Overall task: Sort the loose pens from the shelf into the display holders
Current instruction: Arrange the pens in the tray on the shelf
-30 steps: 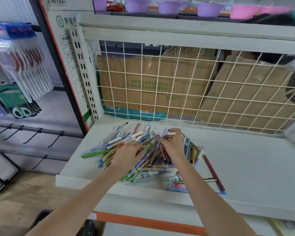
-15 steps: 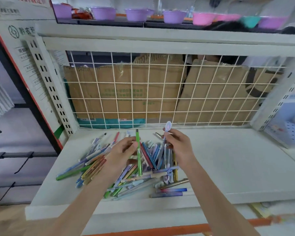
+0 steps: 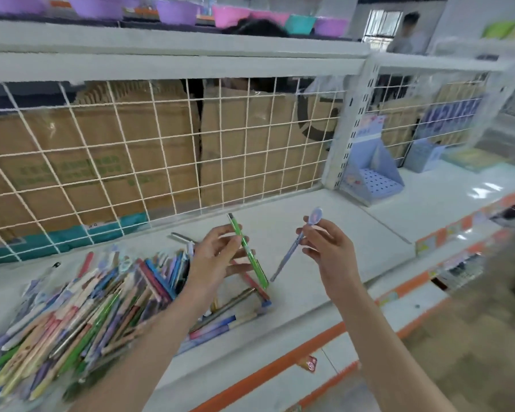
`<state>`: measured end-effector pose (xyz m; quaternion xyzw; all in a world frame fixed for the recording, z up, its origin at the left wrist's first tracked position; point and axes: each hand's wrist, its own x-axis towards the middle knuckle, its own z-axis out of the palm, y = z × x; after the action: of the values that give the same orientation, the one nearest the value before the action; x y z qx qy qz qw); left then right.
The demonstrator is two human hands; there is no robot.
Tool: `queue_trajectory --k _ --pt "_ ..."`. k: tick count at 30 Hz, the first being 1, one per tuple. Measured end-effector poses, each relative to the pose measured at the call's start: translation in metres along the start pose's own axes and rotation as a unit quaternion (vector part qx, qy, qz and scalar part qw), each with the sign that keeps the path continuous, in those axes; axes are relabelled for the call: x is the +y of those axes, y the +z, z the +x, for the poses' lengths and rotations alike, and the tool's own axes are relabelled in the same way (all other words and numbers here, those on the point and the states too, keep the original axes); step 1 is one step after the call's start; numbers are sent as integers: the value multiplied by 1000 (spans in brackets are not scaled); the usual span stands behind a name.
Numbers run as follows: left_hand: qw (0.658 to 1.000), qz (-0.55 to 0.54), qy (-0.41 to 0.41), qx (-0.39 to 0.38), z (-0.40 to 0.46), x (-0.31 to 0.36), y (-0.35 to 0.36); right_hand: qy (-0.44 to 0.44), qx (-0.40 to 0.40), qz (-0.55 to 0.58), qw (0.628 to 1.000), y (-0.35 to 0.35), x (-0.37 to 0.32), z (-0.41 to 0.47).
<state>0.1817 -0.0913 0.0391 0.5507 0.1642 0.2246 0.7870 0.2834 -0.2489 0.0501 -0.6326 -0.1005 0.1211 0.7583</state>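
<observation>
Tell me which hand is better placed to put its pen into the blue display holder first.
The right hand: it pinches the lilac pen and is nearer the blue display holder at the right.

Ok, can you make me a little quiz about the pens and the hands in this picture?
1. True or false: the left hand holds a green pen.
2. Which hand holds the lilac pen with the round top? A) left B) right C) neither
3. Fill in: the blue holder with the holes stands on the shelf to the ____ of the pen pile.

Key
1. True. Its fingers pinch the green pen above the pile.
2. B. The right hand pinches it near the top.
3. Right. It stands past the shelf's upright post, apart from the pile.
</observation>
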Motion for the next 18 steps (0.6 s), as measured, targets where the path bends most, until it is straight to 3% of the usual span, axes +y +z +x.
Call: queue_trajectory --k 9,18 --pt "999 9 31 -19 36 -17 105 -25 39 44 998 -95 -26 40" --pt "1000 15 26 0 76 -85 247 -49 66 39 996 -241 -51 116"
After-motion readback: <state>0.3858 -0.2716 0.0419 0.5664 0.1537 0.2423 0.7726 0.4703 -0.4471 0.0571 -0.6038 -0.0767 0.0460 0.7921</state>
